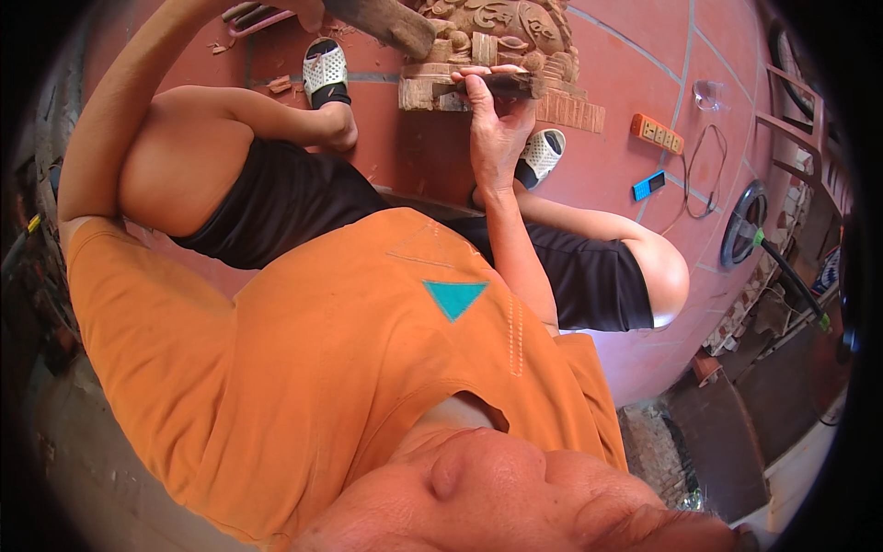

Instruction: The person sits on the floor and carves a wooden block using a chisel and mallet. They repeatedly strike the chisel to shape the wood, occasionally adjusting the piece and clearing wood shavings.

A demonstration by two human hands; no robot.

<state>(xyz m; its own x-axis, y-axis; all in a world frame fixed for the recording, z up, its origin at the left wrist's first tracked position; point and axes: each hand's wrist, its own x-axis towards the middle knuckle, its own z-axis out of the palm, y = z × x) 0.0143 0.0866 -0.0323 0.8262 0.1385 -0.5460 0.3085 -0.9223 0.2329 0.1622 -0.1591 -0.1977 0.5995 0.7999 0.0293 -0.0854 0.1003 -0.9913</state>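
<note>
A carved wooden block (497,46) with scrollwork and a stepped base stands on the floor between my feet, cut off by the top edge. My left hand (309,11), partly out of view at the top, is closed on a dark wooden mallet (382,23). The mallet's far end overlaps the left side of the carving. In front of the block's base, my right hand (501,120) wraps its fingers round a short dark chisel (510,86), which lies roughly level. The chisel's cutting end cannot be made out.
Wood chips (279,85) lie beside my left foot. To the right are an orange power strip (657,133) with its cable, a blue phone (648,186), a clear cup (707,95) and a black ring-shaped wheel (743,224). A brown metal frame (791,129) stands farther right.
</note>
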